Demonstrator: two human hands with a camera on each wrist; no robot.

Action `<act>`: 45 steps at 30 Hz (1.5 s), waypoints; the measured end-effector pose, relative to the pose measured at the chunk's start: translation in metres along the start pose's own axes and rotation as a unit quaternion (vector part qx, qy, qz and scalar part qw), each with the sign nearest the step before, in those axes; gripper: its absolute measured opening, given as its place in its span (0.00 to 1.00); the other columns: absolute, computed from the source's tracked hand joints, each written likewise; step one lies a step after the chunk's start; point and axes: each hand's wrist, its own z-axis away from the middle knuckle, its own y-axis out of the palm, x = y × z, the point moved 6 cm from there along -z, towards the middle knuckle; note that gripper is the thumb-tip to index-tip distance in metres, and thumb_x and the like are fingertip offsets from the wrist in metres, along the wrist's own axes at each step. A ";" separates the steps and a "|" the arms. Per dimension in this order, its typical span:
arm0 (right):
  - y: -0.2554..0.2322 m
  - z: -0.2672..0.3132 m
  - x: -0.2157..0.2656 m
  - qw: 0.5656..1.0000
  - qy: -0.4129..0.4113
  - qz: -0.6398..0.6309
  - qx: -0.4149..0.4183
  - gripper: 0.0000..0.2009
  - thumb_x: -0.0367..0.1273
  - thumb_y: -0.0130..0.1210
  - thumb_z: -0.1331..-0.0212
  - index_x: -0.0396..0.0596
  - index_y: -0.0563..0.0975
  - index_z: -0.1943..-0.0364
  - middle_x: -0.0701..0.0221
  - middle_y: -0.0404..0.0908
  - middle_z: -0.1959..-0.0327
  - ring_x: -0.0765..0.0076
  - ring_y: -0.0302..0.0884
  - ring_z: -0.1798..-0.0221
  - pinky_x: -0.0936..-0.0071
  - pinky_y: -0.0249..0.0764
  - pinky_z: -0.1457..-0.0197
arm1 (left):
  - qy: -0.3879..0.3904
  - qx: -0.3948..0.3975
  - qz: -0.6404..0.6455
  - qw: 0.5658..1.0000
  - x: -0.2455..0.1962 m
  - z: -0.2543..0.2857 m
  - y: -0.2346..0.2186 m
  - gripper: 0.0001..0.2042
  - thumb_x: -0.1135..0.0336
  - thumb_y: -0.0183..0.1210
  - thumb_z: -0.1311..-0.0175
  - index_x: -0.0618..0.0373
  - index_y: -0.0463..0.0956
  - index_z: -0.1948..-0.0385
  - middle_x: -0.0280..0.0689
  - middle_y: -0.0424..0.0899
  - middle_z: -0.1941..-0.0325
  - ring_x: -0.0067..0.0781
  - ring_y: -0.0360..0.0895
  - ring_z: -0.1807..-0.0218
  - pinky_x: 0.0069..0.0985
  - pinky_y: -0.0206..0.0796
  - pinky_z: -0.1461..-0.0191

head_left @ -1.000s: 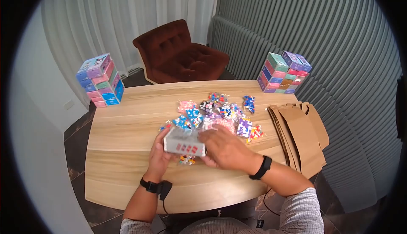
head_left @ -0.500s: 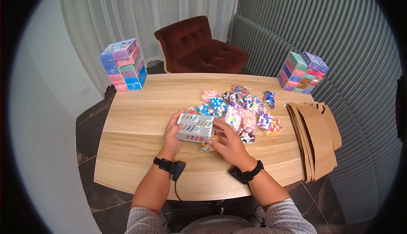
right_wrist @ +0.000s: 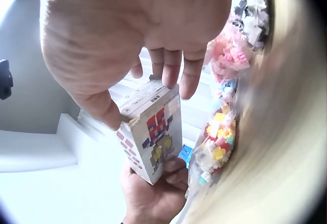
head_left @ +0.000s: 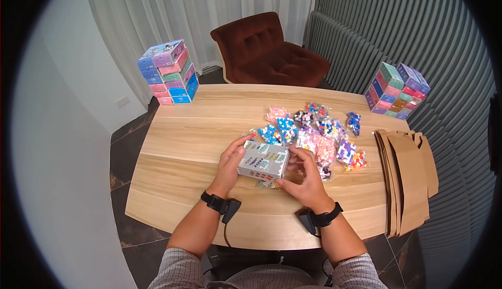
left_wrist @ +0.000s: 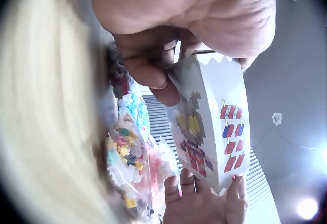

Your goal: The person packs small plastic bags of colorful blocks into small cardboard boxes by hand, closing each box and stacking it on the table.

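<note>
A small grey-white cardboard box with pictures of brick-built figures is held above the table, over the near side of a pile of bagged bricks. My left hand grips its left end, thumb on top and fingers underneath. At the other end my right hand pinches the box between thumb and fingertips. In the left wrist view, the side of the box shows red and blue brick drawings. The right wrist view shows printed lettering on the end of the box.
Clear bags of small coloured bricks lie heaped mid-table. Stacks of small coloured boxes stand at the back left and back right. Flat brown paper bags lie along the right edge. A brown chair stands behind the table.
The right hand has moved from over the top of the box to its right end. The box's printed top has come into view. The head view has shifted, moving the scene rightward.
</note>
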 end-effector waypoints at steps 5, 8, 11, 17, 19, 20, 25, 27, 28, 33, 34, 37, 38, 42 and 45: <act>-0.003 0.000 0.005 0.999 -0.023 0.033 0.006 0.45 0.26 0.80 0.54 0.45 0.69 0.28 0.60 0.68 0.33 0.64 0.75 0.40 0.69 0.80 0.36 | 0.006 0.023 0.004 1.000 -0.002 0.001 0.008 0.24 0.66 0.50 0.21 0.64 0.68 0.27 0.43 0.75 0.27 0.31 0.72 0.28 0.30 0.61 0.24; -0.003 0.000 0.005 1.000 -0.025 0.008 0.009 0.45 0.25 0.79 0.55 0.45 0.68 0.27 0.59 0.67 0.32 0.64 0.75 0.39 0.68 0.80 0.35 | -0.006 0.014 0.062 0.998 0.005 -0.002 0.003 0.25 0.67 0.51 0.22 0.65 0.66 0.26 0.45 0.75 0.27 0.35 0.73 0.28 0.32 0.62 0.23; -0.003 0.003 0.006 0.999 -0.031 -0.025 -0.009 0.46 0.25 0.78 0.54 0.45 0.67 0.26 0.58 0.66 0.31 0.61 0.73 0.36 0.66 0.79 0.34 | -0.017 -0.008 0.114 0.993 0.006 -0.002 0.003 0.25 0.67 0.52 0.23 0.67 0.66 0.27 0.48 0.77 0.29 0.41 0.75 0.28 0.37 0.65 0.23; -0.001 0.004 0.018 0.999 -0.041 0.016 0.008 0.41 0.29 0.79 0.53 0.49 0.74 0.30 0.56 0.66 0.31 0.52 0.70 0.30 0.63 0.78 0.33 | -0.026 -0.054 0.189 0.980 0.012 -0.004 -0.012 0.24 0.67 0.53 0.25 0.66 0.69 0.31 0.48 0.79 0.33 0.44 0.77 0.31 0.39 0.67 0.24; -0.002 0.003 0.023 0.997 -0.067 0.047 0.008 0.36 0.31 0.79 0.52 0.48 0.78 0.35 0.57 0.69 0.32 0.51 0.72 0.32 0.61 0.78 0.34 | -0.026 -0.066 0.194 0.978 0.011 -0.005 -0.018 0.24 0.65 0.52 0.25 0.65 0.69 0.31 0.48 0.80 0.34 0.44 0.78 0.32 0.40 0.68 0.25; -0.003 0.003 0.024 0.995 -0.080 0.063 0.007 0.33 0.33 0.80 0.51 0.47 0.80 0.37 0.57 0.70 0.33 0.50 0.72 0.33 0.61 0.78 0.35 | -0.025 -0.070 0.202 0.977 0.011 -0.005 -0.022 0.24 0.65 0.51 0.25 0.65 0.69 0.31 0.48 0.79 0.34 0.45 0.78 0.32 0.40 0.67 0.25; -0.010 0.001 0.018 0.986 -0.105 0.127 0.011 0.24 0.32 0.74 0.45 0.44 0.83 0.43 0.57 0.79 0.40 0.50 0.78 0.42 0.59 0.77 0.38 | -0.022 -0.076 0.191 0.978 0.011 -0.006 -0.027 0.24 0.63 0.49 0.24 0.65 0.69 0.31 0.48 0.79 0.33 0.46 0.77 0.31 0.42 0.66 0.24; -0.016 -0.002 0.017 0.987 -0.089 0.129 -0.043 0.20 0.29 0.70 0.41 0.41 0.83 0.44 0.56 0.84 0.45 0.50 0.81 0.48 0.59 0.78 0.40 | -0.013 -0.095 0.194 0.976 0.009 -0.008 -0.031 0.23 0.63 0.49 0.25 0.66 0.70 0.33 0.47 0.80 0.34 0.45 0.77 0.32 0.40 0.67 0.25; -0.018 0.001 0.008 0.992 0.028 0.096 -0.083 0.17 0.25 0.66 0.40 0.40 0.82 0.46 0.57 0.86 0.49 0.49 0.83 0.53 0.59 0.79 0.44 | -0.011 -0.116 0.216 0.969 0.008 -0.007 -0.037 0.23 0.63 0.50 0.25 0.65 0.70 0.33 0.47 0.80 0.34 0.45 0.77 0.32 0.40 0.67 0.25; 0.006 0.006 0.019 0.977 -0.027 0.208 0.034 0.25 0.29 0.70 0.43 0.42 0.80 0.39 0.58 0.82 0.42 0.47 0.82 0.49 0.58 0.80 0.43 | 0.002 -0.152 0.287 0.946 0.005 -0.012 -0.051 0.24 0.62 0.51 0.26 0.65 0.70 0.32 0.46 0.79 0.33 0.45 0.76 0.31 0.41 0.66 0.25; 0.013 0.007 0.024 0.965 -0.053 0.249 0.060 0.28 0.32 0.72 0.45 0.43 0.79 0.37 0.58 0.80 0.38 0.47 0.81 0.46 0.57 0.80 0.42 | 0.004 -0.150 0.272 0.951 0.004 -0.012 -0.051 0.24 0.62 0.51 0.26 0.65 0.70 0.32 0.46 0.79 0.33 0.45 0.76 0.31 0.41 0.67 0.25; 0.030 0.013 0.021 0.935 -0.030 0.325 0.136 0.37 0.39 0.77 0.50 0.46 0.76 0.33 0.57 0.73 0.29 0.45 0.77 0.38 0.57 0.79 0.37 | 0.006 -0.139 0.228 0.964 0.004 -0.012 -0.047 0.25 0.62 0.51 0.26 0.66 0.69 0.31 0.47 0.79 0.33 0.46 0.76 0.31 0.41 0.66 0.25; 0.033 0.015 0.018 0.932 -0.029 0.333 0.141 0.36 0.38 0.75 0.49 0.46 0.76 0.33 0.57 0.73 0.30 0.45 0.77 0.38 0.57 0.79 0.37 | 0.004 -0.132 0.213 0.968 0.005 -0.012 -0.046 0.26 0.61 0.50 0.26 0.65 0.69 0.31 0.47 0.78 0.32 0.46 0.75 0.30 0.43 0.65 0.24; 0.036 0.018 0.006 0.926 -0.033 0.356 0.120 0.28 0.32 0.68 0.44 0.43 0.78 0.37 0.56 0.79 0.35 0.46 0.80 0.40 0.57 0.80 0.39 | -0.006 -0.125 0.199 0.972 0.008 -0.012 -0.045 0.26 0.62 0.50 0.26 0.66 0.69 0.30 0.48 0.78 0.31 0.47 0.75 0.30 0.42 0.64 0.23; 0.030 0.014 0.014 0.947 -0.045 0.302 0.103 0.23 0.28 0.64 0.43 0.41 0.80 0.41 0.55 0.84 0.43 0.48 0.83 0.43 0.58 0.81 0.40 | -0.002 -0.129 0.195 0.972 0.008 -0.012 -0.044 0.26 0.62 0.51 0.26 0.67 0.69 0.30 0.49 0.79 0.33 0.47 0.76 0.31 0.41 0.65 0.24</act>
